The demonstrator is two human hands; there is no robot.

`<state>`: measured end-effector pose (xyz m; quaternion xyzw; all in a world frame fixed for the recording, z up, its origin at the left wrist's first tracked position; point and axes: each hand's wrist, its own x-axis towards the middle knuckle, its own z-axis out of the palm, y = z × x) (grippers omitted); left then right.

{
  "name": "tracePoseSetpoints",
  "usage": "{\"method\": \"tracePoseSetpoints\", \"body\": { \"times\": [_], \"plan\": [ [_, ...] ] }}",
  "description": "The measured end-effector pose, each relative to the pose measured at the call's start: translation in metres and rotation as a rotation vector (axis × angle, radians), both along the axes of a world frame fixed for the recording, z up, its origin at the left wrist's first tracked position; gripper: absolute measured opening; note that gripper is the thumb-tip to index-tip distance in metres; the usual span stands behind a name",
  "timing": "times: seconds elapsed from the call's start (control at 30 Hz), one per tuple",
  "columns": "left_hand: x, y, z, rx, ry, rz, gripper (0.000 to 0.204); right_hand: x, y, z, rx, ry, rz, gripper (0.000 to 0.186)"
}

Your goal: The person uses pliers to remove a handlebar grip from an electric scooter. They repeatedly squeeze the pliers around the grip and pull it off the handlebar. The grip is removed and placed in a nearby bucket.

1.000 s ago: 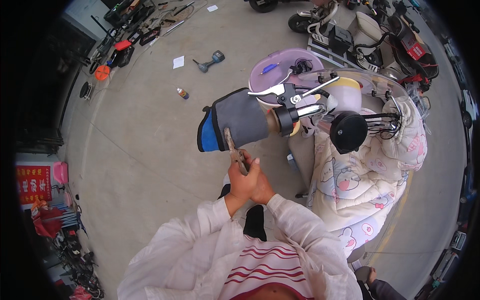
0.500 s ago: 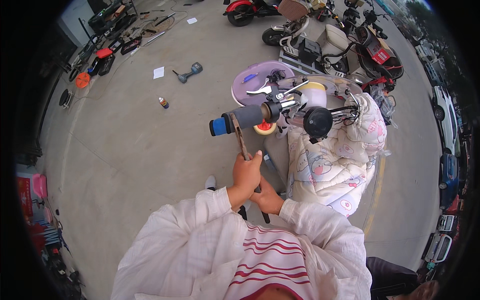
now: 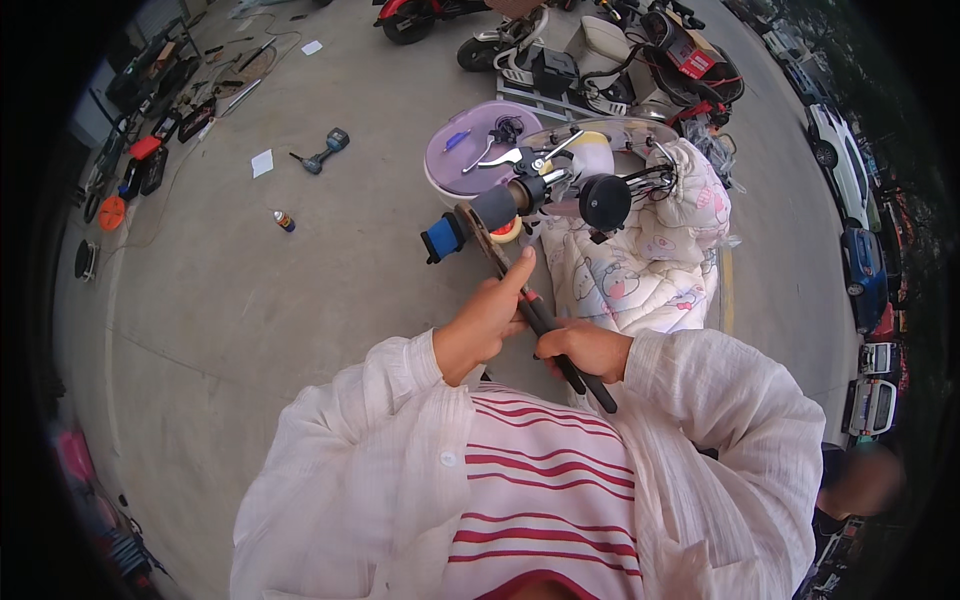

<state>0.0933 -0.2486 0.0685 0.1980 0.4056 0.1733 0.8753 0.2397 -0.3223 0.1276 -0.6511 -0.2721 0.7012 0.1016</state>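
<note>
Both my hands are closed around long pliers (image 3: 541,312) with rusty jaws and black-and-red handles. My left hand (image 3: 487,318) grips nearer the jaws, its thumb pointing up along the tool. Lower down, my right hand (image 3: 588,350) wraps the handles, whose ends stick out below it. The jaws are at the scooter's left handlebar grip (image 3: 494,208), between its grey sleeve and its blue end piece (image 3: 443,238). Whether they bite on the grip is hard to tell. Beside the grip are a silver brake lever (image 3: 505,158) and a round black mirror or gauge (image 3: 605,203).
A padded cartoon-print cover (image 3: 625,275) hangs on the scooter. Behind the handlebar stands a bucket with a purple lid (image 3: 460,150). A cordless drill (image 3: 322,152), a small bottle (image 3: 284,221) and paper (image 3: 262,163) lie on the concrete. More scooters (image 3: 600,55) stand beyond; a person (image 3: 862,480) is at right.
The pliers have tilted, their handles swinging to the right and now showing two arms apart. My right hand has moved right and up. The blue end piece now sits more tilted. The view has shifted.
</note>
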Motion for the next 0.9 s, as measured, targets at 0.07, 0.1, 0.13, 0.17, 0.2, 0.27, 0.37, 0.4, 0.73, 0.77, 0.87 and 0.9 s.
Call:
{"method": "tracePoseSetpoints", "body": {
  "times": [0.07,0.1,0.13,0.17,0.2,0.27,0.37,0.4,0.73,0.77,0.87,0.9],
  "plan": [
    [-0.022,-0.008,-0.007,0.667,0.283,0.143,0.052,0.006,-0.003,-0.004,0.024,0.011,-0.005,0.022],
    [-0.034,-0.01,-0.008,1.008,0.419,0.211,0.056,0.007,-0.005,-0.007,0.038,0.021,-0.007,0.021],
    [-0.047,-0.01,-0.004,1.397,0.551,0.21,0.066,0.007,-0.008,-0.012,0.039,-0.003,-0.021,0.021],
    [-0.051,-0.006,-0.002,1.664,0.486,0.154,0.068,0.006,-0.008,-0.014,0.042,0.003,-0.016,0.022],
    [-0.053,0.0,-0.002,1.929,0.404,0.091,0.07,0.006,-0.008,-0.015,0.044,0.008,-0.012,0.022],
    [-0.053,0.005,-0.007,2.251,0.272,-0.095,0.078,0.009,-0.012,-0.025,0.156,0.035,0.057,0.024],
    [-0.039,0.018,-0.027,2.4,0.332,-0.161,0.073,0.008,-0.02,-0.037,0.135,-0.058,0.01,0.021],
    [-0.031,0.02,-0.034,2.481,0.3,-0.108,0.071,0.01,-0.017,-0.037,0.157,-0.023,0.059,0.021],
    [0.024,0.022,-0.082,2.685,0.228,0.407,0.051,0.007,-0.007,-0.011,0.192,0.027,0.065,0.02],
    [0.024,0.022,-0.083,2.694,0.226,0.391,0.048,0.007,-0.009,-0.012,0.183,0.035,0.038,0.024],
    [0.025,0.022,-0.081,2.706,0.222,0.343,0.046,0.021,-0.017,-0.026,0.195,0.125,0.054,0.045],
    [0.026,0.021,-0.08,2.702,0.227,0.325,0.045,0.028,-0.021,-0.028,0.202,0.197,0.025,0.056]
  ]
}}
